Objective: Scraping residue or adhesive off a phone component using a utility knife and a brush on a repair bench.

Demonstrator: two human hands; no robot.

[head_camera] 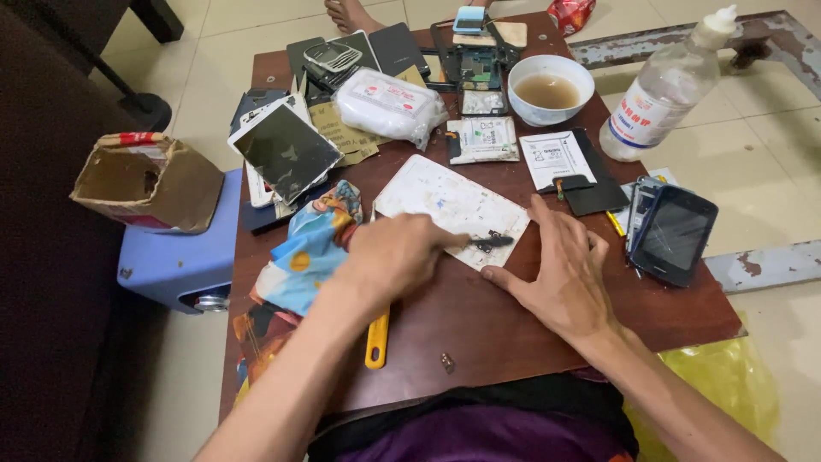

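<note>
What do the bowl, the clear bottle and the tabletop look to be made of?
Bowl: likely glazed ceramic, white and glossy with a thick rim. Clear bottle: thin plastic, translucent and slightly dull, with a white nozzle cap. Tabletop: dark reddish-brown wood or wood veneer, smooth with a low sheen; which of the two cannot be told.

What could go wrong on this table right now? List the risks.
1. The bowl of brownish liquid sits right beside open circuit parts; a bump could spill it over them.
2. The dark phone lies at the table's right edge and might be knocked off.
3. The left hand presses a small black part on the white board, the right hand beside it; the part could slip away.
</note>
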